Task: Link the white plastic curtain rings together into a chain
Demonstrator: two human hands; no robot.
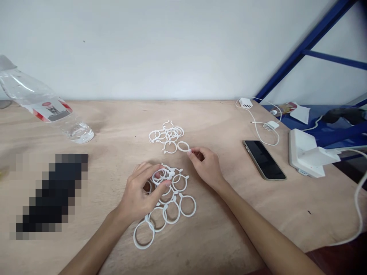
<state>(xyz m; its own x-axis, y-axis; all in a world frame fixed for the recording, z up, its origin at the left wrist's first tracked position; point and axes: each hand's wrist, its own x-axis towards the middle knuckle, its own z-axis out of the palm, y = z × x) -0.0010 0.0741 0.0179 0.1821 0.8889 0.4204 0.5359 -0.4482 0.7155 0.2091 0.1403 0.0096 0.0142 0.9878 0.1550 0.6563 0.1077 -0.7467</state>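
Note:
My left hand point(140, 189) is closed, thumb and fingers pinching white plastic rings point(154, 178) that look like snap-on curtain rings; how many cannot be made out. Beneath and in front of it, a near group of the same rings point(196, 206) lies partly overlapped on the wooden table, some hidden by the hand. With thumb and forefinger my right hand point(207, 166) grips the edge of a single white plastic ring point(183, 142). That ring is beside a farther, tangled pile of rings point(155, 131), several of which show small clasp ends that stand apart.
At left are a clear water bottle point(54, 109) and a pixelated dark object point(54, 191). On the right lie a phone point(264, 159), a white power strip point(304, 147), a small white box point(246, 102) and a looping white cable point(259, 136). Blue metal bars point(304, 49) rise behind.

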